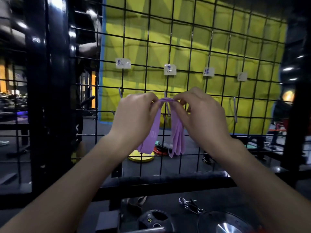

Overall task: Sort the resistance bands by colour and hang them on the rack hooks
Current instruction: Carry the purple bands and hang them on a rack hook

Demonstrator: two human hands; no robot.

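Several purple resistance bands (177,138) hang in a bunch in front of a black wire grid rack (198,52). My left hand (136,113) pinches the bunch's top from the left and my right hand (200,113) pinches it from the right. The gathered top sits right at the middle metal hook (167,105), under a white paper label (170,69). Whether the bands rest on the hook or only in my fingers cannot be told. Another hook (120,92) is at the left and one more hook (235,108) at the right, both bare.
More paper labels (123,63) (209,71) (242,76) are clipped along the grid. A yellow-green sheet (218,31) hangs behind it. Coloured weight plates (141,157) lie on the floor beyond. Below me are a black weight plate (152,221), spring clips (191,206) and a thick black post (50,98) at the left.
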